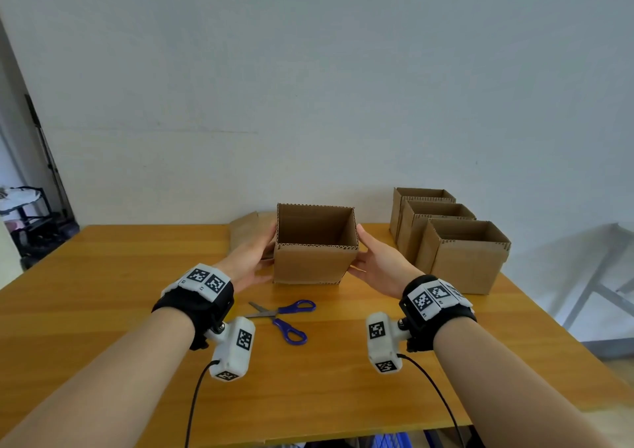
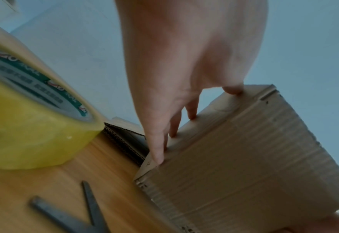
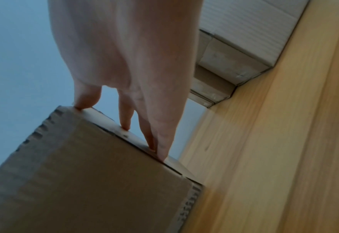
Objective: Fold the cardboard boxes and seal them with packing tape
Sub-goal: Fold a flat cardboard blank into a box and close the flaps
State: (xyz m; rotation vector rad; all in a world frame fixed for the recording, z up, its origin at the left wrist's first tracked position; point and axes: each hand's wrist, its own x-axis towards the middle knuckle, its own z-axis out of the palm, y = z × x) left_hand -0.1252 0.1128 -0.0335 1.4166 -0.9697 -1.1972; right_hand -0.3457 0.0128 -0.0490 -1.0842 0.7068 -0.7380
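Note:
An open-topped brown cardboard box (image 1: 314,264) stands upright on the wooden table (image 1: 103,293), held between my two hands. My left hand (image 1: 255,255) lies flat against its left side, and the left wrist view shows straight fingers (image 2: 158,151) pressing the box (image 2: 244,165) along that corner edge. My right hand (image 1: 375,259) presses the right side the same way, with extended fingers (image 3: 162,149) on the box wall (image 3: 84,181). A yellowish roll of packing tape (image 2: 24,126) sits just left of my left hand, showing only in the left wrist view.
Blue-handled scissors (image 1: 284,317) lie open on the table in front of the box. Three folded open boxes (image 1: 463,259) stand in a row at the right. Flat cardboard sheets (image 1: 245,229) lie behind my left hand. A wall runs behind the table.

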